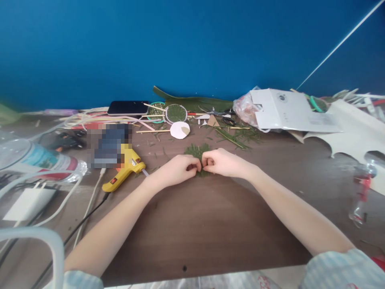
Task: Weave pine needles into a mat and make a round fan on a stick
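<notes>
Left hand [180, 170] and right hand [228, 162], fingers curled, meet at greens [195, 150], grip unclear from here; these seem unfinished, the covered disc [176, 114] complete.

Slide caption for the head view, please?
Left hand and right hand pinching at a green leafy clump on a brown table, yellow glue gun at left.

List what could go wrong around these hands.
The yellow glue gun lies close beside the left arm; if hot, it might burn skin. Its black cord runs near that arm too and could snag. The green leafy clump at the left hand and right hand could shed bits if tugged.
</notes>
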A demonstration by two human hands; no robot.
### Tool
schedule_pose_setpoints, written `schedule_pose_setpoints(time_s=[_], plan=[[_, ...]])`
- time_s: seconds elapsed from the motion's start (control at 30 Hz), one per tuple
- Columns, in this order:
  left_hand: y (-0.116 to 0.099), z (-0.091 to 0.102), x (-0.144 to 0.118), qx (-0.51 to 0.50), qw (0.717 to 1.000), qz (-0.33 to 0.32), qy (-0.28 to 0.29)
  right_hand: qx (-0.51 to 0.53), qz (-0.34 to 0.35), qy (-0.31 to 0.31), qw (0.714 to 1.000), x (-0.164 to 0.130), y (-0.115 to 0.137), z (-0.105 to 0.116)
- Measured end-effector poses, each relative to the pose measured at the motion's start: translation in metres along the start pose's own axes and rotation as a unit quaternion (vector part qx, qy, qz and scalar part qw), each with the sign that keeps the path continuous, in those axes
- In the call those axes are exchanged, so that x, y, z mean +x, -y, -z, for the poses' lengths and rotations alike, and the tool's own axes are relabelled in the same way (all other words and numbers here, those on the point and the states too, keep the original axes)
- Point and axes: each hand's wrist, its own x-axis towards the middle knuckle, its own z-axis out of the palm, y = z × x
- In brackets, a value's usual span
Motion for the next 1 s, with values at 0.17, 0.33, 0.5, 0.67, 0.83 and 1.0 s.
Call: schedule_pose_setpoints(time_s=[0.17, 0.33, 0.5, 0.67, 0.83, 1.0], plan=[[0.002, 0.007, -0.001, -0.08, 0.995, 0.057, 0.011, -0.003, -0.004, -0.002, 1.0, 0.001, -0.002, -0.002], [0.002, 0.012, -0.002, -0.169, 0.983, 0.07, -0.029, -0.002, 0.002, 0.001, 1.0, 0.002, -0.002, -0.003], [0.002, 0.008, -0.002, -0.12, 0.989, 0.069, -0.05, -0.001, 0.0, 0.0, 1.0, 0.003, -0.002, -0.002], [0.008, 0.008, -0.001, 0.029, 0.999, 0.034, -0.027, 0.01, 0.007, 0.002, 1.0, 0.002, -0.002, -0.002], [0.012, 0.014, -0.001, 0.055, 0.998, 0.031, -0.004, 0.011, 0.011, 0.002, 1.0, 0.002, -0.002, -0.001], [0.011, 0.02, -0.002, 0.043, 0.998, 0.047, 0.026, 0.007, 0.004, 0.004, 1.0, 0.001, -0.001, -0.001]])
